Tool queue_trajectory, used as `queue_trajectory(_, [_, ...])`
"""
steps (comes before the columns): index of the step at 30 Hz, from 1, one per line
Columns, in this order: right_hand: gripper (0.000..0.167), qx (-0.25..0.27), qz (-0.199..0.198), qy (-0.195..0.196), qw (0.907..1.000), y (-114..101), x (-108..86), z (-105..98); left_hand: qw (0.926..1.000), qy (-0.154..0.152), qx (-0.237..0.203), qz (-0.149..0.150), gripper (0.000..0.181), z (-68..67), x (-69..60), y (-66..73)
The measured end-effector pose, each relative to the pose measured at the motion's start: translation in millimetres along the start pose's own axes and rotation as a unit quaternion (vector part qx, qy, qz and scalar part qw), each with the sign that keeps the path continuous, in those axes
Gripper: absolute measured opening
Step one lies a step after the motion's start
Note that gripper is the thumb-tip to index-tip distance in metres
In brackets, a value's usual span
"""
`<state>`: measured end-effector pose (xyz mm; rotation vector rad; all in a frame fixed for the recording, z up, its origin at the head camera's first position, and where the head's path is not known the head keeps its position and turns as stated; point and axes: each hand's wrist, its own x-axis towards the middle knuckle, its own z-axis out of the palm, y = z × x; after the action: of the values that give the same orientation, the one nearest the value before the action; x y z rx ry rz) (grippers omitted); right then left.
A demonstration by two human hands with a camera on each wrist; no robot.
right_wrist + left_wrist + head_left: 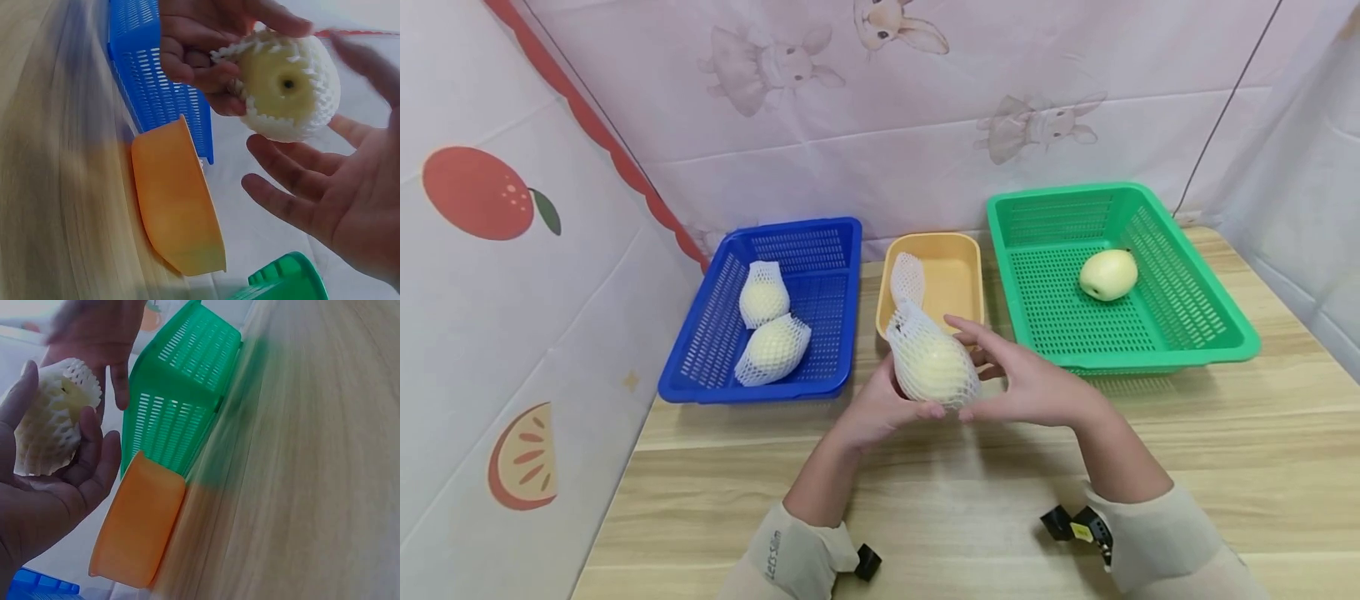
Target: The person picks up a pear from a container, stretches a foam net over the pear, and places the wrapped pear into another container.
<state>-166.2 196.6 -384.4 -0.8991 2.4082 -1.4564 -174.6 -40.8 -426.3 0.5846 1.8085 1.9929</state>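
My left hand (880,407) grips a pale yellow pear (934,367) dressed in a white foam net, above the table in front of the yellow tray. The net's narrow end points away from me. In the right wrist view the pear's bare end (278,75) shows through the net's opening, with a dark spot at its middle. Close by on the right, my right hand (1037,385) has its fingers spread around that side of the pear; the right wrist view shows the palm turned toward it. Whether a fingertip touches the net is hard to see.
Two netted pears lie in the blue basket (700,350) on the left. A loose foam net (907,275) rests in the small yellow tray (955,279). The green basket (1123,358) on the right holds one bare pear (1108,275). A fabric-covered wall (925,150) stands behind.
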Motion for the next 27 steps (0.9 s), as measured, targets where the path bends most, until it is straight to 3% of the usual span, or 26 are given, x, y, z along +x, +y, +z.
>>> queue_trajectory(5, [0.089,-0.001,0.024,0.015,0.9996,1.5,3.3,4.8,0.9991,0.001,0.041,0.015,0.097,1.8,0.7,0.6])
queue_trajectory(10, [0.099,0.007,0.044,0.021,0.9988,1.2,5.7,10.9,0.9966,0.015,0.081,0.011,0.098,4.3,1.2,0.6])
queue_trajectory(14, [0.103,0.023,0.036,0.029,0.9987,1.6,5.7,11.3,0.9950,0.017,0.097,0.016,0.094,4.7,1.9,-0.2])
queue_trajectory(23, [0.092,0.037,0.023,0.056,0.9975,1.0,8.2,10.4,0.9958,0.001,0.092,0.002,0.086,3.2,-1.6,3.7])
queue_trajectory(27, [0.085,0.045,0.018,0.076,0.9959,-0.7,8.3,10.6,0.9978,0.022,0.055,0.029,0.090,3.1,-2.3,5.0])
